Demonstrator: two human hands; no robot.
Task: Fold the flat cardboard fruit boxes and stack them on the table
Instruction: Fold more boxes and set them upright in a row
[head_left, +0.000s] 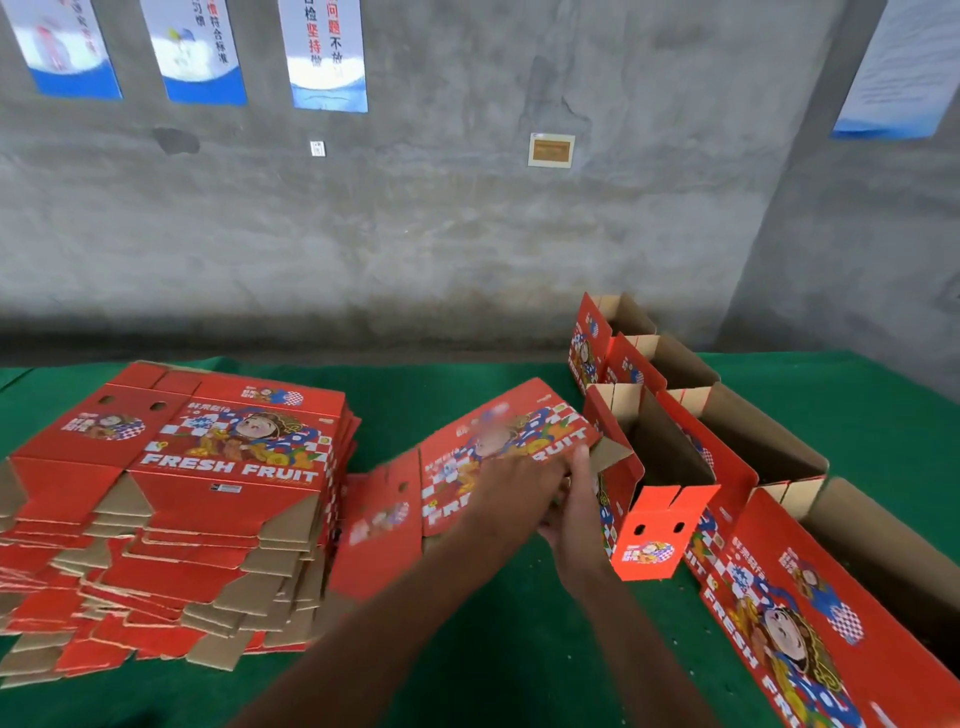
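Both hands hold one flat fruit box at its right end: left hand on top, right hand gripping the edge. Its long axis runs left, toward the flat stack.

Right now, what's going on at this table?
A person is folding red fruit boxes on a green table. Both hands, the left hand and the right hand, grip the right end of one flat box, which is tilted up off the table and motion-blurred. A tall pile of flat boxes waits on the left. On the right, several opened boxes stand in a row with their tops open.
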